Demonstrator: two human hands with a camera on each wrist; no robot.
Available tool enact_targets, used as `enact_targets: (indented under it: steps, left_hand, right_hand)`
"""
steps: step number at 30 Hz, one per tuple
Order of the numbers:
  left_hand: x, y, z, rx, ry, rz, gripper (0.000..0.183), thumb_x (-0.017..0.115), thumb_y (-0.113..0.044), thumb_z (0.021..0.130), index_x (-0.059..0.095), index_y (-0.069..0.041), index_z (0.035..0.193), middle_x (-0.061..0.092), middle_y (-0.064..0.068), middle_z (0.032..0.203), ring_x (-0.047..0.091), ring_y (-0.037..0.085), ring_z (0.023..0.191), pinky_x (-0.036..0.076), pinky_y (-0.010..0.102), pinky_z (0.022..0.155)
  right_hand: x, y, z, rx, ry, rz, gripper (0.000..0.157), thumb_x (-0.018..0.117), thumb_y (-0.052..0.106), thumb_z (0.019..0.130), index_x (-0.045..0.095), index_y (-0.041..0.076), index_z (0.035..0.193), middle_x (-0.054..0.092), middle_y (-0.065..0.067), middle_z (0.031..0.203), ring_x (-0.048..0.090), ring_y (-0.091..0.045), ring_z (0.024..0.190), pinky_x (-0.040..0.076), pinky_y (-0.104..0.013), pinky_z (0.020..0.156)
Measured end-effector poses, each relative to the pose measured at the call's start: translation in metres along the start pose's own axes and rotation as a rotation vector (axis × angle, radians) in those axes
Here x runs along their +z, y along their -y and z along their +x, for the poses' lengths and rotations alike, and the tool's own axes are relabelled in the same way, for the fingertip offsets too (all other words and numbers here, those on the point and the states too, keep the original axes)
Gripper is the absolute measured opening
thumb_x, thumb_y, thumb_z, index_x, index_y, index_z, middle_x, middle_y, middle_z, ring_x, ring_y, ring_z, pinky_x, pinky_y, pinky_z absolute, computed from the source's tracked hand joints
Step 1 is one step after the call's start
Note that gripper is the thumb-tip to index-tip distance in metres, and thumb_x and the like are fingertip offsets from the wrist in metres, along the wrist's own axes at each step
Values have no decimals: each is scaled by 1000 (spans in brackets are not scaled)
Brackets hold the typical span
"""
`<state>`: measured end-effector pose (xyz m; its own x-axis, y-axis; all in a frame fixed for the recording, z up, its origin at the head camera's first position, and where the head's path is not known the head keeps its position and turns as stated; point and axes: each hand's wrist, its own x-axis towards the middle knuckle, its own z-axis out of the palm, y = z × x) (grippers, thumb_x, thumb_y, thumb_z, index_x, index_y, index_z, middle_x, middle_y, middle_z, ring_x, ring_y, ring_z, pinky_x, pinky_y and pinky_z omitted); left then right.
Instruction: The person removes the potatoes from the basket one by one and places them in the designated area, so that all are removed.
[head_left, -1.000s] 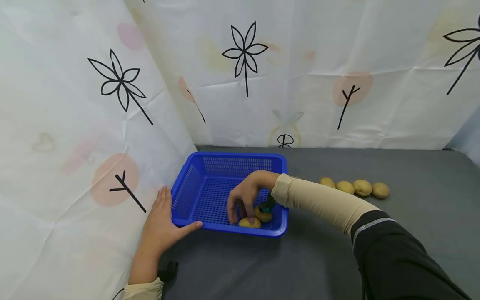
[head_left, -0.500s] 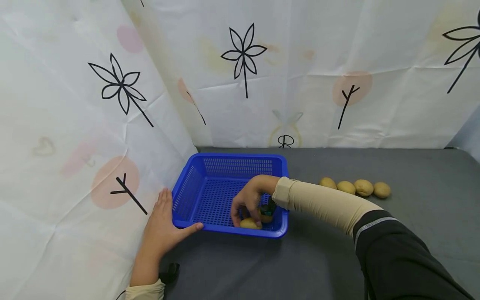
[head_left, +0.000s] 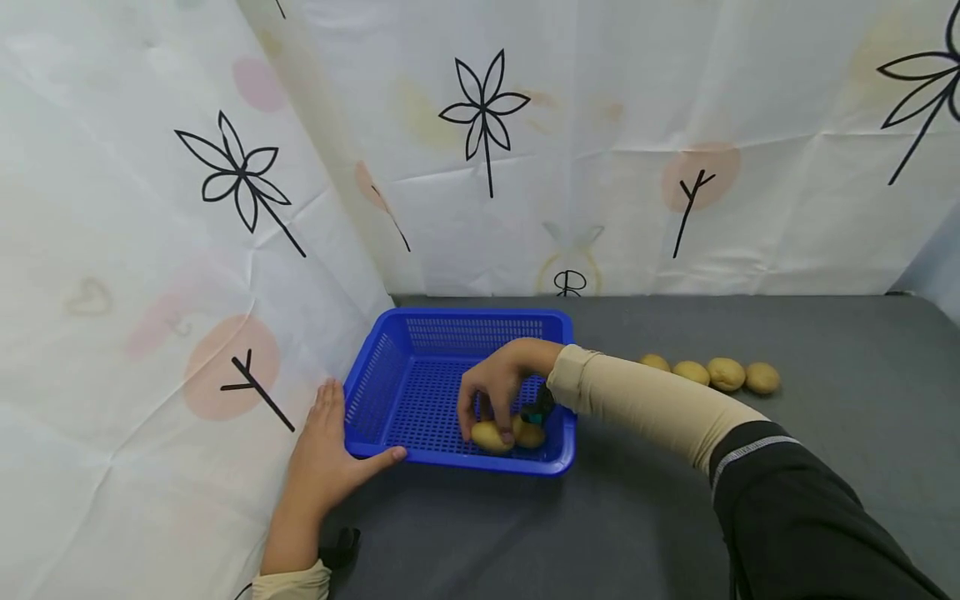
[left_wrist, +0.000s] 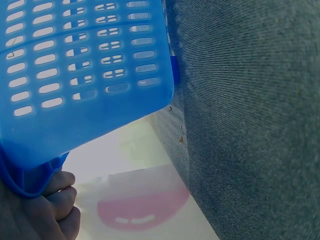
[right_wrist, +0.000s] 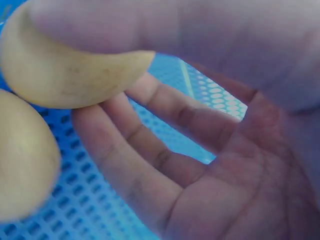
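Note:
A blue plastic basket with slotted walls stands at the left of the grey table. My right hand reaches into its front right part and pinches a potato. In the right wrist view the thumb lies over that potato and the fingertips press it from the other side. A second potato sits close beside it on the basket's floor. At the front left corner my left hand rests against the basket, fingers straight along the left wall, thumb on the front rim.
Several more potatoes lie in a row on the table right of the basket, partly behind the right forearm. White printed cloth hangs along the back and left. A black device shows beside the left wrist.
My right hand has closed its thumb and fingers on the potato and shifted it slightly back and left. More of the second potato now shows. The left hand and basket stay in place.

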<state>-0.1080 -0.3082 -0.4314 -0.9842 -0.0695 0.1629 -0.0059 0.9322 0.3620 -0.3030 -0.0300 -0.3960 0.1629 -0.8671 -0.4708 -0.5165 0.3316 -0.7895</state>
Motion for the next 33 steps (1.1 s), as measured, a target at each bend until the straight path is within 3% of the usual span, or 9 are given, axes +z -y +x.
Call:
enact_targets:
  steps: [8,13,18,27,33]
  left_hand:
    - [4,1,0,21,-19,-13,146,81,-79,73,8,4,169,10,27,176,10,47,165,21,71,128]
    - [0,1,2,34,-34,-10,144,82,-76,75,7,5,168,10,29,176,10,47,164,18,67,131]
    - [-5,-3,4,45,-38,-12,144,83,-74,75,7,6,168,10,30,175,11,49,164,17,65,132]
    - [0,-3,3,57,-26,-12,144,82,-74,75,6,7,167,8,31,175,9,49,164,17,67,131]
    - [5,2,0,69,-41,-9,145,82,-75,75,6,7,167,8,30,175,9,49,164,16,67,131]
  right_hand:
    - [-8,17,-47,-74,-219,-11,55,92,8,82,75,16,133,68,-3,142,69,-22,118,64,-37,96]
    - [-10,29,-93,-177,-434,-8,52,91,9,84,75,20,132,65,-7,140,67,-24,120,61,-39,102]
    - [-4,32,-147,-271,-641,-47,54,91,10,85,72,13,135,63,-9,137,65,-28,120,62,-42,102]
    - [47,6,-226,-222,-875,-25,57,89,2,84,68,4,138,60,-19,138,66,-22,121,63,-41,100]
    - [90,-28,-262,-182,-1002,13,56,84,-4,87,65,-3,139,63,-10,137,68,-19,118,63,-34,98]
